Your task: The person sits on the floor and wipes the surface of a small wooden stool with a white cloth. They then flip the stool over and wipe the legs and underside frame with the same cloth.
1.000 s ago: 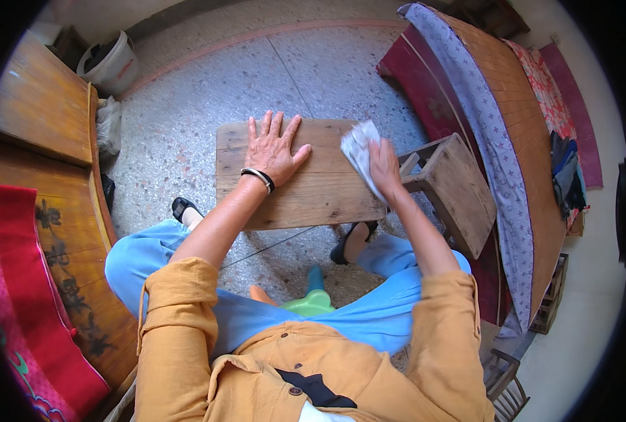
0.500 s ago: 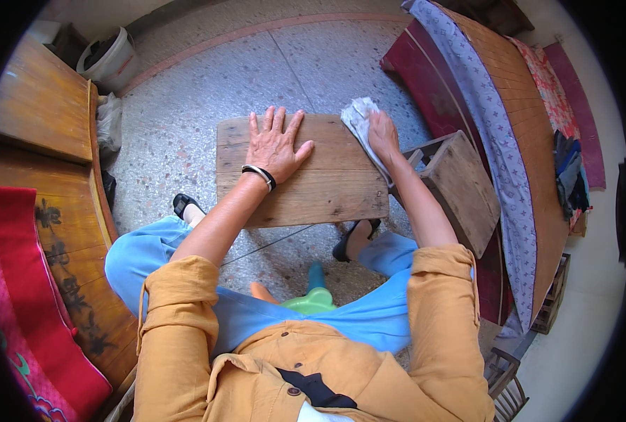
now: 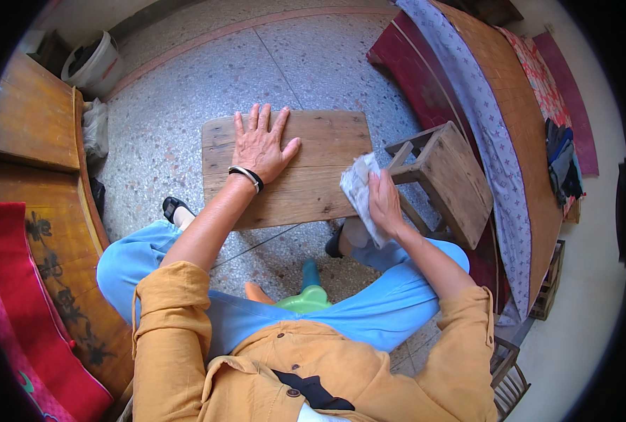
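White bucket (image 3: 102, 72) at upper left, red cloth (image 3: 35, 281) on wooden furniture (image 3: 28, 126), lavender cloth (image 3: 501, 151) beside tan mat (image 3: 527, 141).

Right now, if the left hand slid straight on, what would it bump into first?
Nothing, it seems: the left hand would slide past the wooden tabletop, over the speckled floor, though depth is hard to judge.

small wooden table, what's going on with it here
A seated person has the left hand laid on the small wooden table, fingers spread. The right hand holds a pale cloth at the table's right edge, toward the nearer corner. Just to the right of that hand is another piece of wooden furniture, in front of a bed-like platform.
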`<action>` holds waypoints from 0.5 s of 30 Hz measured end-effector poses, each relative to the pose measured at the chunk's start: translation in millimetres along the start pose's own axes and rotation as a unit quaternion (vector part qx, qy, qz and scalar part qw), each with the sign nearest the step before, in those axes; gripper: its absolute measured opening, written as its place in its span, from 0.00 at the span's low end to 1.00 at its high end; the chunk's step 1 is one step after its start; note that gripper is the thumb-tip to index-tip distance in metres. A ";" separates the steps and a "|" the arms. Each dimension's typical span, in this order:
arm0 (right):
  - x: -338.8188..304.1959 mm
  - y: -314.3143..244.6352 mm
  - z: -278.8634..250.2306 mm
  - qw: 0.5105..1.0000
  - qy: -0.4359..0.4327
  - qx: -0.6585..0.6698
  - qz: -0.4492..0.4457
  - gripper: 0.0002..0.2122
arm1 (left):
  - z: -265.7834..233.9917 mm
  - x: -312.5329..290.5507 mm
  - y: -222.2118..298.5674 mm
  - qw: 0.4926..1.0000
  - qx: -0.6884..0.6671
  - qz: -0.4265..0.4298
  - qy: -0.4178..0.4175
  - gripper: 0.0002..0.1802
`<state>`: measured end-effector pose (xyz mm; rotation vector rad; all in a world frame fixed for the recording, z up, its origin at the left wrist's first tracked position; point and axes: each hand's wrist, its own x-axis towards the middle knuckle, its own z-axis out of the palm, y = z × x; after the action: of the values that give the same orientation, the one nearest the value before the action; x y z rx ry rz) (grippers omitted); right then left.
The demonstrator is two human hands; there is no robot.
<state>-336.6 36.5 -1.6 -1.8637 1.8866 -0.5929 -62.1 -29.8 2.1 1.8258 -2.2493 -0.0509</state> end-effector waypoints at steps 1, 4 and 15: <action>14.8 -1.8 2.4 1.000 -0.003 -0.007 0.010 0.16 | 1.2 0.6 0.3 1.000 0.003 0.001 0.000 0.37; 77.5 -6.3 13.8 0.999 0.040 -0.007 -0.008 0.19 | 2.3 1.2 1.9 1.000 0.002 0.004 0.001 0.37; 72.2 -5.2 19.8 0.997 0.032 0.014 -0.063 0.16 | 1.7 -1.8 -7.4 1.000 -0.010 -0.002 0.005 0.37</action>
<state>-321.9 -35.9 -14.8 -1.9790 1.7998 -0.7235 -55.1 -29.9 -1.2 1.8168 -2.2295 -0.0644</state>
